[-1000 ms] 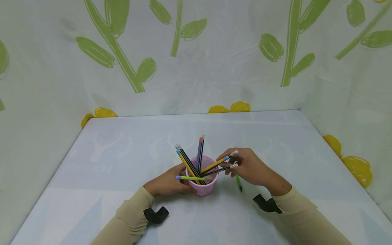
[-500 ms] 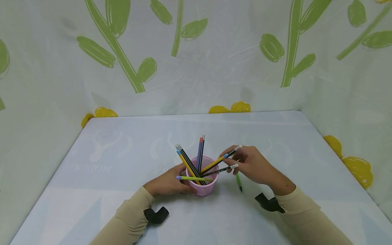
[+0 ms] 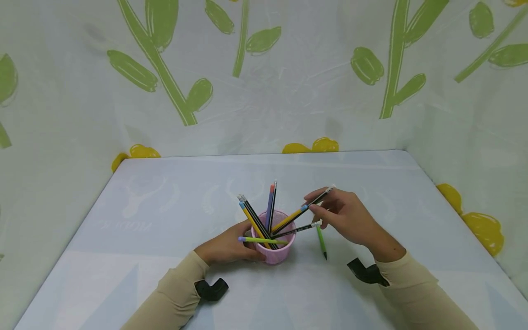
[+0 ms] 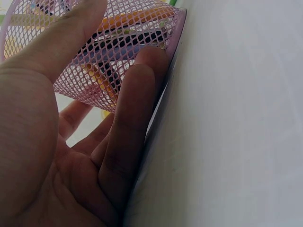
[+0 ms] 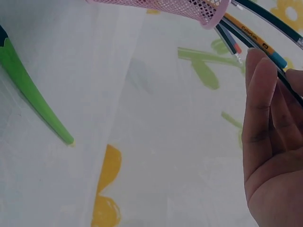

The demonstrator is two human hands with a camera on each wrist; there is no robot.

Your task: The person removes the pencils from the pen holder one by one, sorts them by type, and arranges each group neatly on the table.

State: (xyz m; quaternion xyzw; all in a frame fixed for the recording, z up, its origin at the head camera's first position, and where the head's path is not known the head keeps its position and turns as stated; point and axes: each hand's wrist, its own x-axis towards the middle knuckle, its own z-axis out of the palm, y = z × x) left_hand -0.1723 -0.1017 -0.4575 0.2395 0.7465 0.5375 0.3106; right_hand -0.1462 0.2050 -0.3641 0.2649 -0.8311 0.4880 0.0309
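Note:
My left hand [image 3: 224, 245] holds the pink mesh pencil cup [image 3: 274, 257] from its left side, the thumb in front; the left wrist view shows its fingers against the mesh [image 4: 109, 52]. With thumb and fingertips my right hand [image 3: 350, 217] pinches a black pencil [image 3: 321, 198] near its white eraser end. That pencil slants out of the cup's right side, its lower part still inside the rim. Beside it leans a yellow pencil [image 3: 294, 215] with a blue end. A black patterned pencil [image 3: 303, 228] lies lower, its eraser end near my right fingers.
Several more pencils [image 3: 255, 222] lean left and upright in the cup. A lime pencil [image 3: 260, 240] with a purple end crosses its front. On the white table [image 3: 165, 284], right of the cup, lies a green pencil [image 3: 322, 243]. Patterned walls [image 3: 297, 101] border the table.
My right hand has moved up and right, drawing the black pencil farther out past the yellow one. The left hand and the cup stay in place.

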